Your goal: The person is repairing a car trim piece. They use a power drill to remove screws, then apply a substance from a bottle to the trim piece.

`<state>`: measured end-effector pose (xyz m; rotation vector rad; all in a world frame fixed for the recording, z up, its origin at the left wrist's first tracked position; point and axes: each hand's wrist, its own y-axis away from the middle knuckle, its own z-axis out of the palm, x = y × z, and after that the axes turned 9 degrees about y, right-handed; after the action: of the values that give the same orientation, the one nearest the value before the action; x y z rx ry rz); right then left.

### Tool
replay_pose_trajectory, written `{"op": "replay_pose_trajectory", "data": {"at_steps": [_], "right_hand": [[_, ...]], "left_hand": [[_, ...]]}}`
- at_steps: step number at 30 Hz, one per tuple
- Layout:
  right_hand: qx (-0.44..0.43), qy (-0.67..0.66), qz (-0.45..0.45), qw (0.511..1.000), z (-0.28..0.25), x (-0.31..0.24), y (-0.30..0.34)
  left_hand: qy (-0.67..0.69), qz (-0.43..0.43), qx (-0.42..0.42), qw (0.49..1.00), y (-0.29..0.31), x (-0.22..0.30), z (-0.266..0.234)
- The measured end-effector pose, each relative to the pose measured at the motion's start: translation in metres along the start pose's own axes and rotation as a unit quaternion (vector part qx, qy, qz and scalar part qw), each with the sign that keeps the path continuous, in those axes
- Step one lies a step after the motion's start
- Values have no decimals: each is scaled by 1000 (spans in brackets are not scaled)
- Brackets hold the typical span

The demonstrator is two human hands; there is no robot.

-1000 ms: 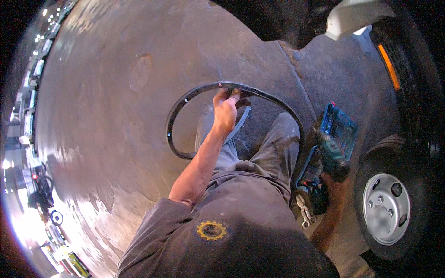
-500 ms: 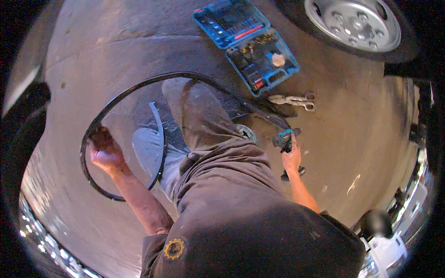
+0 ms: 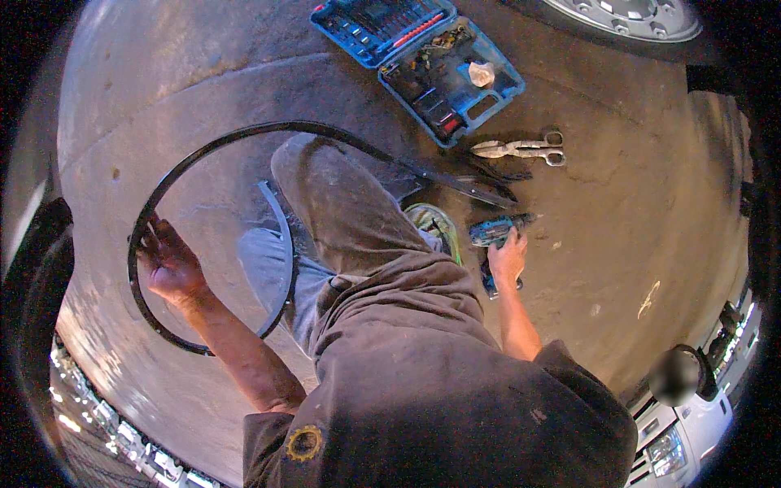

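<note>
The right hand (image 3: 508,259) has its fingers wrapped round a blue drill (image 3: 490,232). The left hand's (image 3: 172,267) fingers hold a looped black strip (image 3: 281,126), which arches past the knee. Beyond lie metal shears (image 3: 521,150), an open blue toolbox (image 3: 511,80) and a wheel (image 3: 626,11).

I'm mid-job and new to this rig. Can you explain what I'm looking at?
Of course. There is no robot here, just a person's two bare hands. The view comes from a wide fisheye camera on the person's head, looking down past their shirt and legs, so straight edges bend near the rim. The left hand holds a long, curved black strip. The right hand grips a blue-and-black power drill. On the floor lie an open blue tool case and metal snips. Part of a vehicle wheel shows at the upper right.
</note>
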<state>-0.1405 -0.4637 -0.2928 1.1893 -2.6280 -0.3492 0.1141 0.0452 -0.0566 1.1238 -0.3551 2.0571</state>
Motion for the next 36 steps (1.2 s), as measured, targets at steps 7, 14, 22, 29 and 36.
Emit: {"op": "replay_pose_trajectory", "data": {"at_steps": [7,14,22,29,36], "right_hand": [[-35,-63,-511,856,-15,-150,-71],[-36,43,-606,793,46,-186,-108],[9,-190,-689,699,54,-178,-147],[-54,193,-753,626,16,-179,-154],[-77,-179,-596,779,-27,-206,-128]], "left_hand": [[-149,93,-104,979,-10,-19,-30],[11,14,-75,997,-11,-1,-42],[174,-93,-1,980,1,-2,-43],[154,-61,33,986,16,-10,-8],[148,-44,6,988,25,-9,-9]]}}
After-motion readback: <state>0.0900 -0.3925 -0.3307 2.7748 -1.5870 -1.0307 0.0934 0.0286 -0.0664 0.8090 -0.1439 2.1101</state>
